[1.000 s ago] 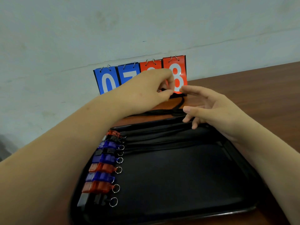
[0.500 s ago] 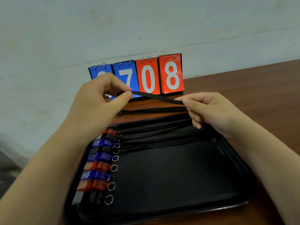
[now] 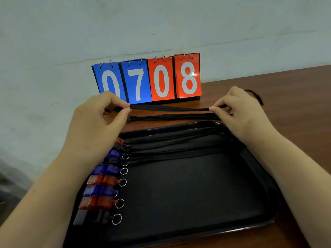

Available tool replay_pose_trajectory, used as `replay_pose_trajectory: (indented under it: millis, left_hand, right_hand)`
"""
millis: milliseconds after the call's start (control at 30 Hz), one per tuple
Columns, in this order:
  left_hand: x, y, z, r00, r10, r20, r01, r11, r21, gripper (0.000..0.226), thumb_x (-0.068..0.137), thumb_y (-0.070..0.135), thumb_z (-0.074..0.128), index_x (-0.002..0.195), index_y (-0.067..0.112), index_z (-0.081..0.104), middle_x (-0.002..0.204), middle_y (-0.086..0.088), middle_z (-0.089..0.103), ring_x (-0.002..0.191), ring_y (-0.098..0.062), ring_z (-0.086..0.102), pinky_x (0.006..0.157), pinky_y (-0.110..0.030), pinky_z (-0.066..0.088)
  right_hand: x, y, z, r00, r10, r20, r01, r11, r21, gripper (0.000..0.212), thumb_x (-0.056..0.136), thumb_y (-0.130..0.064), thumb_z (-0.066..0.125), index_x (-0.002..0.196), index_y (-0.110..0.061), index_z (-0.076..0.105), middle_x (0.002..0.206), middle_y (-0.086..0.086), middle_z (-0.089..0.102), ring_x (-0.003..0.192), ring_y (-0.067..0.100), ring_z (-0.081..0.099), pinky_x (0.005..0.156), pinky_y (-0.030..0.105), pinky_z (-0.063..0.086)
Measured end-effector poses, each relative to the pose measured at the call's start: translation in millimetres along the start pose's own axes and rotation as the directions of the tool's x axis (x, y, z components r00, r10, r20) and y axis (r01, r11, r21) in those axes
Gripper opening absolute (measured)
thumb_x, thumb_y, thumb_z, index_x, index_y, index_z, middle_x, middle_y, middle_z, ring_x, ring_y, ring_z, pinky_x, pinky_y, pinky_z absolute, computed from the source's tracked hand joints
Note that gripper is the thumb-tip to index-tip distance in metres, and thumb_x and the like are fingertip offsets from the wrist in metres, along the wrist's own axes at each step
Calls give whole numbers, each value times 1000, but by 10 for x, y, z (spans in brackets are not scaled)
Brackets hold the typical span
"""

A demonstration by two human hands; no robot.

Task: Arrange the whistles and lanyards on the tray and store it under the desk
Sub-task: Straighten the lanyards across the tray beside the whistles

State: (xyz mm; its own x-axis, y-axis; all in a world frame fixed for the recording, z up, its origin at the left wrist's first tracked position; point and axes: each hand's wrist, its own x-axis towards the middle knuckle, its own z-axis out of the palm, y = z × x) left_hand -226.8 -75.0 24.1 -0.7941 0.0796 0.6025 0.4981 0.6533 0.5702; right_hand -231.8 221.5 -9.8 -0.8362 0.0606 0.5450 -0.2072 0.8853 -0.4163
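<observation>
The left hand [image 3: 96,126] pinches one end of a black lanyard [image 3: 170,108] between thumb and forefinger. The right hand [image 3: 240,113] pinches the other end the same way, and the lanyard runs taut between them, just above the worktop [image 3: 286,90]. On the brown worktop sits a black tray [image 3: 188,194], with a scoreboard [image 3: 148,79] reading 0708 behind it against the wall [image 3: 161,24]. A second lanyard [image 3: 170,117] lies on the worktop between tray and scoreboard. More lanyards [image 3: 179,149] stretch across the tray's far part. Down its left side lies a row of whistles [image 3: 102,181], red, blue and black, with their rings [image 3: 119,203] pointing right.
</observation>
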Motion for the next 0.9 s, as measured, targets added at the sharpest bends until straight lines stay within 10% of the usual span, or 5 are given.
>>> replay_pose_trajectory:
  millis: [600,900]
  left_hand:
    - [66,-162,-60,996,31,87,-29,999,-29,8,89,18,70,89,26,68,87,15,67,88,0,61,77,-8,44]
    - [48,-149,-113,958,-16,285,24,999,-23,8,87,25,72,90,30,68,86,16,68,86,2,62,76,-13,42]
  right_hand:
    - [-70,-213,-329,943,1,-333,10,999,32,19,93,-28,64,83,-12,67,79,-7,42,70,8,39,66,5,33]
    - [-722,-226,-381,938,304,-167,-283,949,138,13,88,-32,70,79,-23,70,84,3,59,77,12,56,68,21,39]
